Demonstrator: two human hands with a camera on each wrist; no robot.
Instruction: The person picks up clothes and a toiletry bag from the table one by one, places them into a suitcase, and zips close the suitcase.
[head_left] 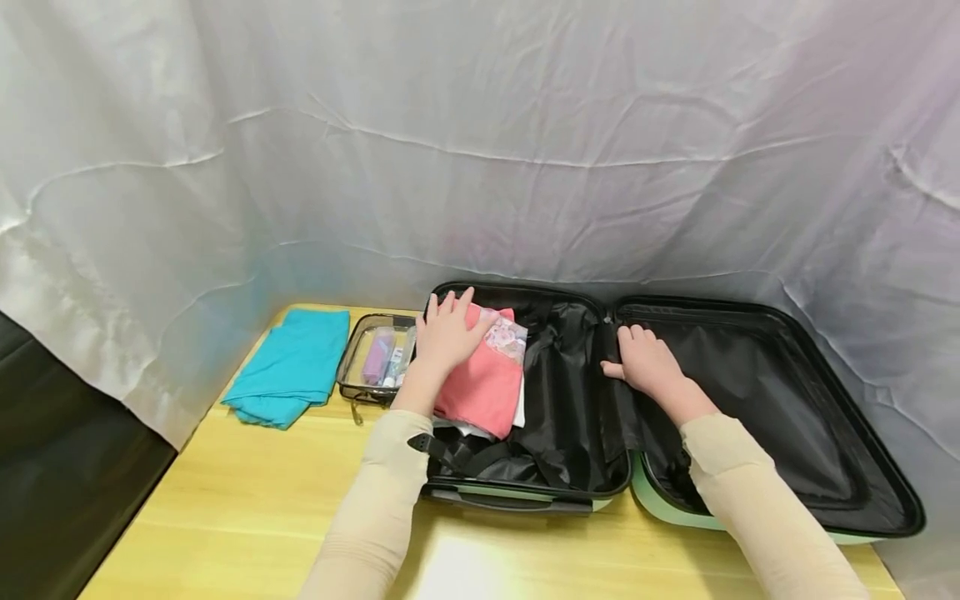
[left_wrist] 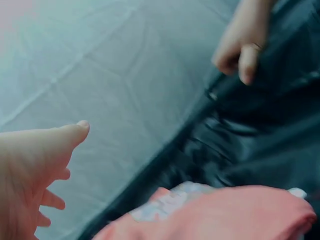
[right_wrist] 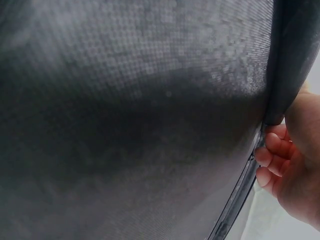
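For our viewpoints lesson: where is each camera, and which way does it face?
On the head: forward and down at the open suitcase; sleeves, left grip, right grip.
On the left wrist: over the coral garment; both grips.
On the right wrist: close at dark woven fabric; right grip.
Head and left wrist share garment and grips.

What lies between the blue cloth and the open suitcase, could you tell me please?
A see-through case with a purple item inside lies between the blue cloth and the open suitcase, as the head view shows.
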